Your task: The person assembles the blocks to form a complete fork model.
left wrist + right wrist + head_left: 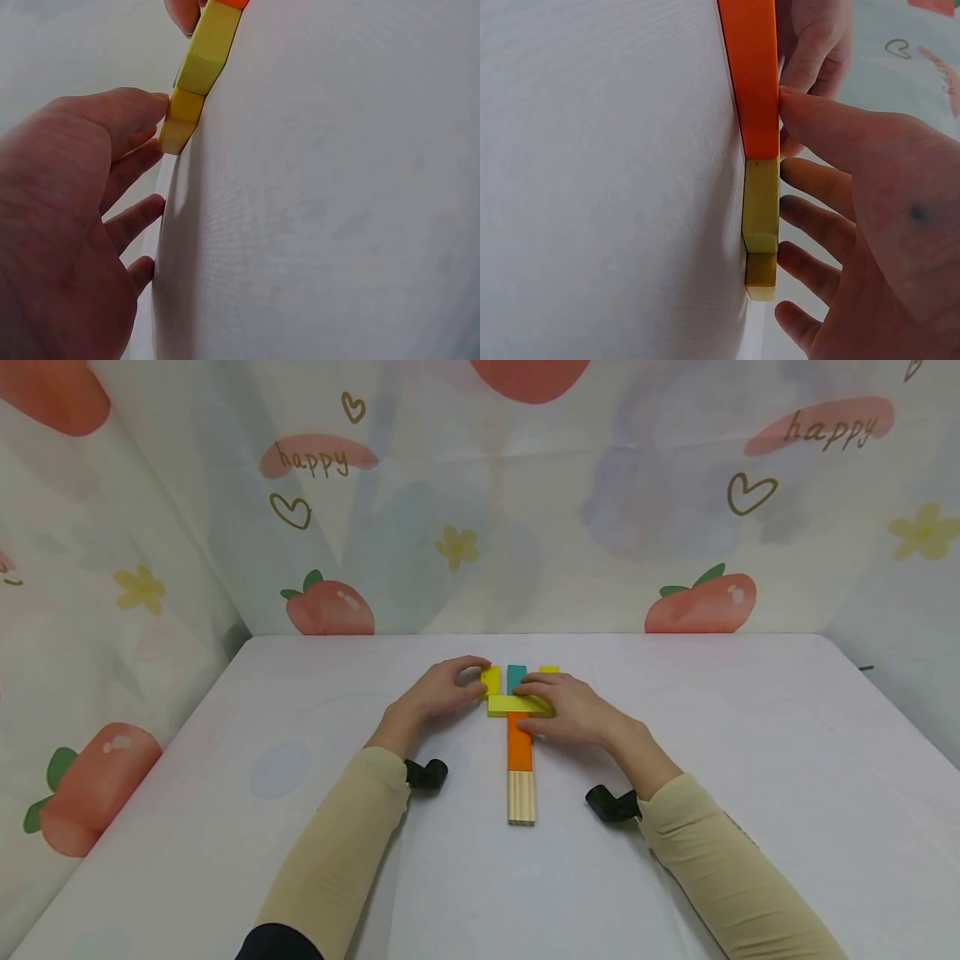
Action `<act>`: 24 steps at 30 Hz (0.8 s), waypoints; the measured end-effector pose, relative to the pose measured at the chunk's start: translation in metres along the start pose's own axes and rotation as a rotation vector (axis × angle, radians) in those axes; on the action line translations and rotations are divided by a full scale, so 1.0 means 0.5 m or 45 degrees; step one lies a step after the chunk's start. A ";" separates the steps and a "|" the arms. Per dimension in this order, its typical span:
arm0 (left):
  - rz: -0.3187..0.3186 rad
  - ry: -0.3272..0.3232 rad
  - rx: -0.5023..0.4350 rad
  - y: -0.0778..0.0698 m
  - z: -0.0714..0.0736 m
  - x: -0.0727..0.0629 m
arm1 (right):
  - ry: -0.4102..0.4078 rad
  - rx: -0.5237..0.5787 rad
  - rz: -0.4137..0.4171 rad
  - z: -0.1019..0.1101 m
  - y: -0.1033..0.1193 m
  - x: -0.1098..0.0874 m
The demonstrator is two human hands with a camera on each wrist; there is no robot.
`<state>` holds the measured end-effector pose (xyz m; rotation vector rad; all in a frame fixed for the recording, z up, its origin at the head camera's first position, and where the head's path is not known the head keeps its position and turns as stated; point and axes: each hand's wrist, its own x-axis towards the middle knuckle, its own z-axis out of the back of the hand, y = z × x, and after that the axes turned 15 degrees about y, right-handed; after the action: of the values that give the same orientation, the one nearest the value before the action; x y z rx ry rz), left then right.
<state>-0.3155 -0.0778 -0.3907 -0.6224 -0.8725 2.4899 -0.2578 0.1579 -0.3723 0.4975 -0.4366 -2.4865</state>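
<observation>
Wooden blocks lie flat on the table in a fork-like shape. At its far left corner, my left hand (441, 690) pinches a yellow block (491, 680) between thumb and fingers. A teal block (516, 677) stands in the middle prong, and another yellow block (550, 669) at the right is mostly hidden by my right hand (576, 708). That hand rests over the yellow-green crossbar (507, 707), fingers fairly straight. In the right wrist view its thumb touches the orange block (751, 82). Below the orange one, a plain striped wood block (521, 797) forms the near end.
White cloth covers the table (465, 893). A patterned curtain (525, 510) with fruit and hearts rises along its back and sides. Black wrist cameras sit on both wrists, and a small dark green thing (866, 668) shows at the right edge.
</observation>
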 end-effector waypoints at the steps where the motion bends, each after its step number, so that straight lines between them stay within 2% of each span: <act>1: -0.003 -0.001 0.001 0.000 0.000 0.000 | -0.003 -0.003 0.006 0.000 -0.001 0.000; 13: -0.019 -0.039 -0.027 -0.001 -0.005 -0.005 | -0.017 0.018 0.027 0.003 -0.010 0.003; 17: -0.028 -0.073 -0.048 -0.003 -0.010 -0.013 | -0.035 0.055 0.032 0.008 -0.015 0.001; 24: -0.032 -0.151 -0.056 -0.013 -0.018 -0.026 | -0.094 0.134 -0.022 0.037 -0.020 -0.017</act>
<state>-0.2986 -0.0760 -0.3891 -0.4790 -0.9745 2.5118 -0.2638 0.1743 -0.3578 0.4535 -0.5978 -2.5138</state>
